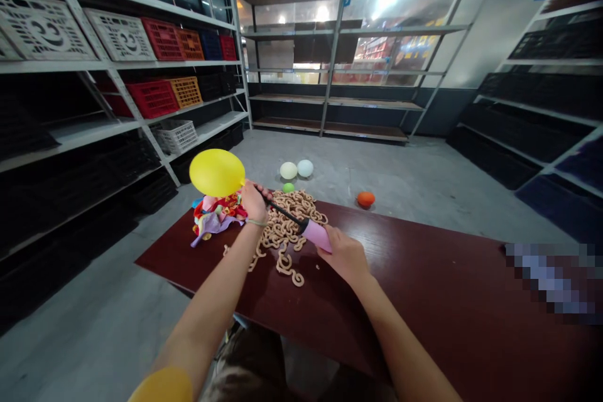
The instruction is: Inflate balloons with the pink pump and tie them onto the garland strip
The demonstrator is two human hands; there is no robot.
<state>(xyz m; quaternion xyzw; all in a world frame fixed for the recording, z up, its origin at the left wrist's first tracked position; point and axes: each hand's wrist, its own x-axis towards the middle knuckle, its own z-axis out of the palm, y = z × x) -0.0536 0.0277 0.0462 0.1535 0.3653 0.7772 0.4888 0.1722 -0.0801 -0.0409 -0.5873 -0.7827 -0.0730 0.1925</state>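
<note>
My left hand (254, 203) pinches the neck of an inflated yellow balloon (217, 173) around the black nozzle of a hand pump. My right hand (343, 256) grips the pump's pink body (316, 233), and the black shaft (285, 208) runs between my hands. Both are held above a dark red wooden table (400, 276). Under my left hand lies a heap of limp multicoloured balloons (217, 217). A large tangle of curled tan rubber pieces (282, 232) spreads just beyond my right hand, partly under the pump.
Inflated balloons lie on the grey floor beyond the table: pale yellow (288, 170), pale blue (305, 168), green (288, 188) and orange (365, 199). Metal shelves with plastic crates stand on the left; more shelving stands ahead and right. A pixelated patch (551, 279) covers the table's right end.
</note>
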